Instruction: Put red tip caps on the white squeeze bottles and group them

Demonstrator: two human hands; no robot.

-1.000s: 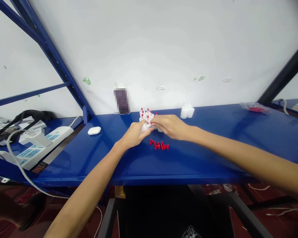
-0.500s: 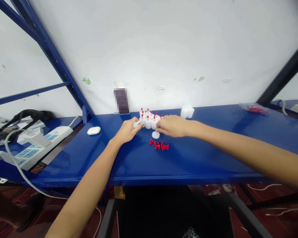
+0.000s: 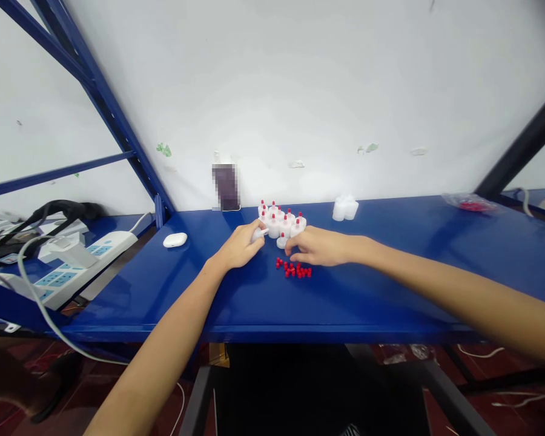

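Right hand point(image 3: 320, 245) neared red caps point(image 3: 293, 271) well behind table's front edge point(image 3: 300, 333).

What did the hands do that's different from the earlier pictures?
The left hand moved left, away from the right hand, and is holding a white nozzle piece. The right hand let go of a red-tipped white piece, which now sits in front of the white bottles, and came over by the loose red caps. The caps and the white case stayed put.
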